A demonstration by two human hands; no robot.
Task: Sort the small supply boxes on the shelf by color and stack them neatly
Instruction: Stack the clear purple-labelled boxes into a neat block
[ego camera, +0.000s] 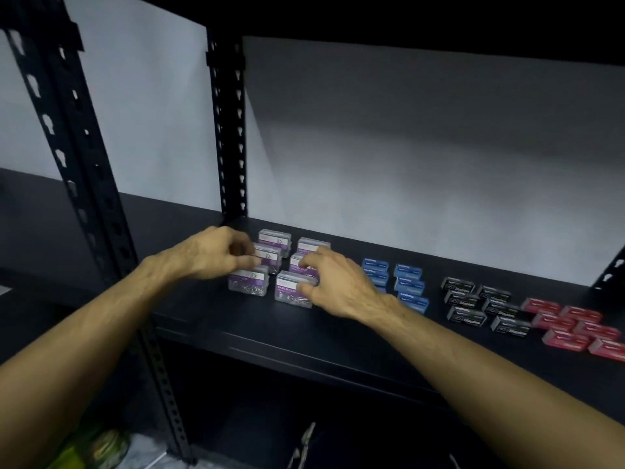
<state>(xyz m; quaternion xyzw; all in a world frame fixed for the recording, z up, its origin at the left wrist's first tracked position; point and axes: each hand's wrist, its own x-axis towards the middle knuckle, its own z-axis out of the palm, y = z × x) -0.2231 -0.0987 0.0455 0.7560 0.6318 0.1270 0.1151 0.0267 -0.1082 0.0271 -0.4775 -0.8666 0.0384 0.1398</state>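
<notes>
"PAPER CLIP" on front purple-labelled clear box, "Staples" on black boxes

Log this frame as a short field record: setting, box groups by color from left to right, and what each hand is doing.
setting: black metal shelf, white wall behind
groups, left to right: purple paper clip boxes, blue boxes, black staple boxes, red boxes
left hand: fingers curled on a middle purple box
right hand: fingers on the right column of purple boxes
stacking: groups look sorted, lying in rows
</notes>
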